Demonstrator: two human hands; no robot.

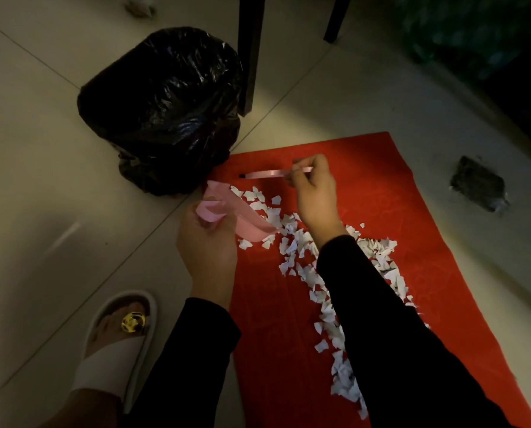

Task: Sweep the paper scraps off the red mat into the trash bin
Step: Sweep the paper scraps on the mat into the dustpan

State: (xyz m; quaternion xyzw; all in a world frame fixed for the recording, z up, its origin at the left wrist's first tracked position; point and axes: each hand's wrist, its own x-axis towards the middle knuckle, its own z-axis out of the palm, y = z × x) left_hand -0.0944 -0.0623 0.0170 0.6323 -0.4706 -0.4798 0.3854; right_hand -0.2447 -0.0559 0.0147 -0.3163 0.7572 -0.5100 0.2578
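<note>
A red mat point(381, 193) lies on the tiled floor, with several white paper scraps point(292, 230) strewn in a band from its top left down under my right arm. My left hand point(207, 239) grips a small pink dustpan point(242, 214) at the mat's left edge, its blade among the scraps. My right hand point(312, 186) pinches a thin pink brush handle point(271, 174) that points left, above the scraps. The trash bin point(162, 109), lined with a black bag, stands just beyond the mat's top left corner.
Two dark furniture legs point(250, 54) stand behind the bin. A dark flat object point(478, 185) lies on the floor right of the mat. My foot in a white slipper point(119, 341) is at the lower left. Crumpled paper point(140, 7) lies at the far top.
</note>
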